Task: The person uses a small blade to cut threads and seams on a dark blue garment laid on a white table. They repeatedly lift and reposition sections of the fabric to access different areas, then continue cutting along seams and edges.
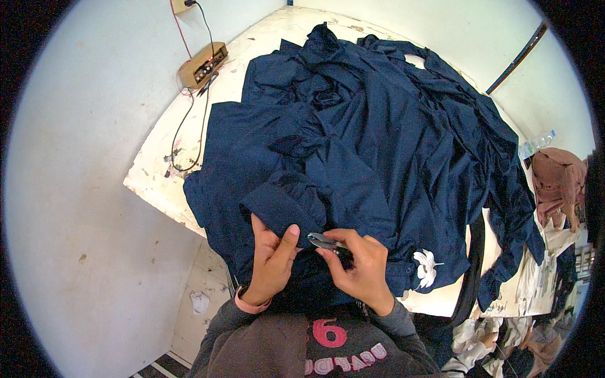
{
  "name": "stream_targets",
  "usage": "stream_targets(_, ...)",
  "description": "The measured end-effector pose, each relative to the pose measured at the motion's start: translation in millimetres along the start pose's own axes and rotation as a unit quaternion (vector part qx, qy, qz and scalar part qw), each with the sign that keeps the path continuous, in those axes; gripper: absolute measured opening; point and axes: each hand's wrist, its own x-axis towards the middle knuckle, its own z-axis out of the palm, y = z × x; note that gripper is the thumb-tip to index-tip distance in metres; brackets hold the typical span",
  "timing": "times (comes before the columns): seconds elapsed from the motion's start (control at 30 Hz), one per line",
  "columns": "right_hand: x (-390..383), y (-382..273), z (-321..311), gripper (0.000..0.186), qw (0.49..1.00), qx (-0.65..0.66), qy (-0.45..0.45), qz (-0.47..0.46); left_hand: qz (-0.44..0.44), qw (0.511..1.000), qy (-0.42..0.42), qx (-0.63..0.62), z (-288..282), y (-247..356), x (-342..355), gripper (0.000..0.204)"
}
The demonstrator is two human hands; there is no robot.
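A large heap of dark blue garments (403, 145) covers most of the table before me. My left hand (272, 261) grips the edge of a cuff (277, 205) on one of them, thumb on top and fingers partly behind the cloth. Close beside it, my right hand (362, 264) is closed around small metal thread snips (322, 240). Their tips point left toward the cuff, near my left thumb. Whether the blades touch any thread is too small to tell.
A white flower-shaped piece (426, 268) lies on the cloth near the front. Back left on the pale table (154, 160) sits a brown box (203, 66) with cables. To the right are a plastic bottle (537, 145) and a person in brownish-pink clothing (558, 179). A wall (88, 189) stands left.
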Motion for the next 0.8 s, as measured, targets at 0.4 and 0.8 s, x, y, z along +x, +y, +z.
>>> stream_targets(0.4, 2, 20, 5, 0.043, 0.988, -0.049, -0.053, -0.138, -0.059, 0.996, -0.054, 0.042, -23, 9, -7, 0.056)
stream_targets(0.8, 42, 6, -22, 0.029, 0.989, 0.122, -0.065, -0.056, -0.079, 0.797, -0.258, 0.540, -6, 89, 21, 0.024)
